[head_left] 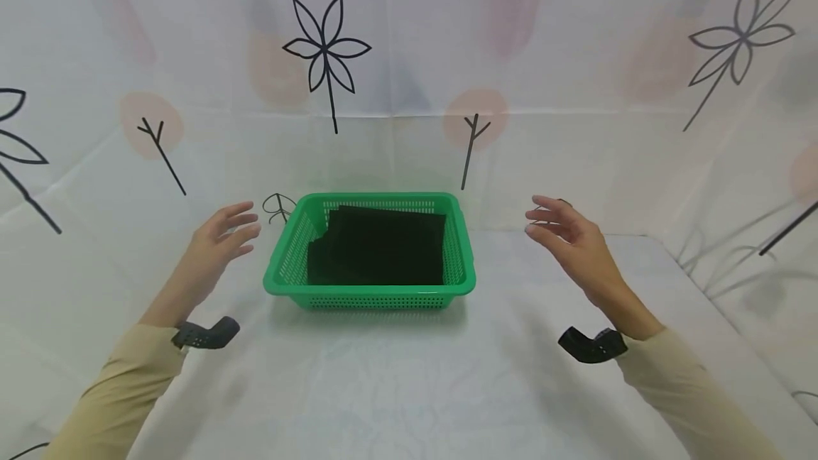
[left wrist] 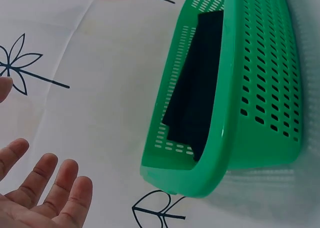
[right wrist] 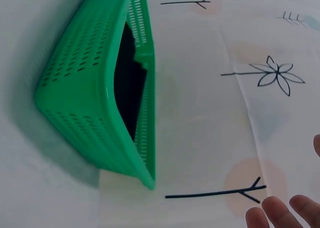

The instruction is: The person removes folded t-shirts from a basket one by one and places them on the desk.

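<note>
A green plastic basket [head_left: 369,290] with perforated walls stands on the white-covered table. Inside it lies something flat, black and cloth-like [head_left: 383,247], with a stepped left edge; its exact kind cannot be told. To the basket's left my left hand [head_left: 220,247] hovers apart from it, fingers relaxed and holding nothing. My right hand [head_left: 571,247] is raised on the other side, also apart from the basket, with loosely bent fingers and a ring on one. In the left wrist view, fingertips [left wrist: 67,180] face the basket's end; the right wrist view shows only some fingertips [right wrist: 277,213].
A white cloth with line-drawn flowers [head_left: 324,48] and pastel blotches hangs behind the table [head_left: 383,389]. The table's right edge runs diagonally beside the cloth wall. Black camera mounts [head_left: 207,333] sit on both wrists, next to beige sleeves.
</note>
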{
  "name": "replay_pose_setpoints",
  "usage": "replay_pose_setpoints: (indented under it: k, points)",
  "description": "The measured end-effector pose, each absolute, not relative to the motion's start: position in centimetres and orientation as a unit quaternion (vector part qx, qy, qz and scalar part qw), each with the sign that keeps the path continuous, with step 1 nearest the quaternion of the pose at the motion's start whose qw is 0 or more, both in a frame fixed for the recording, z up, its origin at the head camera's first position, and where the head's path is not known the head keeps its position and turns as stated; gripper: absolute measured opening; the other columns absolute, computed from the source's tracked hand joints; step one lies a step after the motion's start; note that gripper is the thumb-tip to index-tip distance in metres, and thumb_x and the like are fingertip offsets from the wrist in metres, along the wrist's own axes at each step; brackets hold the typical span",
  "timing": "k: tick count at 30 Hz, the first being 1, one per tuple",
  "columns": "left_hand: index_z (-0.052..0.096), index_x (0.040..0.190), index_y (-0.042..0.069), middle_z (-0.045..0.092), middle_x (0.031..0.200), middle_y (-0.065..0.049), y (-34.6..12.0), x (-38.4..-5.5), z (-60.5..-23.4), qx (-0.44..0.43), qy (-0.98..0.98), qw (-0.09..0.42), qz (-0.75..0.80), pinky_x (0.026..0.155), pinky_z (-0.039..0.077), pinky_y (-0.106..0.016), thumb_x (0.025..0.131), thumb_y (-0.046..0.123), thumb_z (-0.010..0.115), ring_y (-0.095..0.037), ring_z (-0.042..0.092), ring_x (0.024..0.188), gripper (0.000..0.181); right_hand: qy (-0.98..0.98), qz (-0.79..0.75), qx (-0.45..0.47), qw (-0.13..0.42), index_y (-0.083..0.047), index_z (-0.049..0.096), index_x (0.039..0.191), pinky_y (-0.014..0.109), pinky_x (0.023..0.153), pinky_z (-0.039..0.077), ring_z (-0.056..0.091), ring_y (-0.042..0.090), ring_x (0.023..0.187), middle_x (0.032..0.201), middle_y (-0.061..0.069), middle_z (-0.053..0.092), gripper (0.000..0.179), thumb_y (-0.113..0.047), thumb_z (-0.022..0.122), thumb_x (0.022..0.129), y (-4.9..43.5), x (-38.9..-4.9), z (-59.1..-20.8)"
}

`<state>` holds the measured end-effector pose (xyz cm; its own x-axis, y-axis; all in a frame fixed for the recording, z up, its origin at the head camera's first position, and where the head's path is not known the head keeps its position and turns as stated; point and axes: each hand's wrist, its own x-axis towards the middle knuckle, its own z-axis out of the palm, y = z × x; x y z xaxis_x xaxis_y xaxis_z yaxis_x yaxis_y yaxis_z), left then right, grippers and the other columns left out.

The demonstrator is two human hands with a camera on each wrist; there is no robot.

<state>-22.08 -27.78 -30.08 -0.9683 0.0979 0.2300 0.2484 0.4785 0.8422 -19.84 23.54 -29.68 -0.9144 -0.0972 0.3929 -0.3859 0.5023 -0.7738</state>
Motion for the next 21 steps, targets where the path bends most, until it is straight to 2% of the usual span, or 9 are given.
replay_pose_setpoints:
  k: [7, 15, 21]
  points:
    - [0.026, 0.152, 0.01, 0.035, 0.148, -0.018, -27.2, -22.7, -29.6, -0.107, -0.843, 0.046, -0.525, 0.102, 0.039, -0.046, 0.1, 0.034, 0.055, -0.034, 0.042, 0.129, 0.064, -0.844, 0.501, 0.15, 0.122, -0.012, 0.038, 0.149, 0.053, 0.097, 0.043, 0.054, 0.029, 0.116, 0.133, 0.016, 0.054, 0.055, -0.03, 0.056, 0.099, 21.7, -20.4, -29.1]
    - [0.025, 0.152, 0.008, 0.036, 0.146, -0.02, -26.1, -23.6, -29.3, -0.106, -0.826, 0.019, -0.554, 0.105, 0.034, -0.051, 0.1, 0.032, 0.055, -0.036, 0.039, 0.13, 0.065, -0.824, 0.537, 0.159, 0.088, -0.01, 0.038, 0.148, 0.045, 0.098, 0.044, 0.053, 0.03, 0.119, 0.134, 0.015, 0.053, 0.056, -0.03, 0.057, 0.099, 20.0, -21.3, -29.1]
    - [0.027, 0.151, 0.009, 0.039, 0.143, -0.02, -25.5, -24.6, -29.6, -0.106, -0.816, 0.006, -0.568, 0.105, 0.034, -0.051, 0.099, 0.033, 0.057, -0.035, 0.04, 0.13, 0.065, -0.807, 0.567, 0.156, 0.057, -0.01, 0.037, 0.148, 0.049, 0.1, 0.041, 0.05, 0.03, 0.122, 0.137, 0.016, 0.051, 0.057, -0.028, 0.058, 0.098, 18.8, -22.1, -29.3]
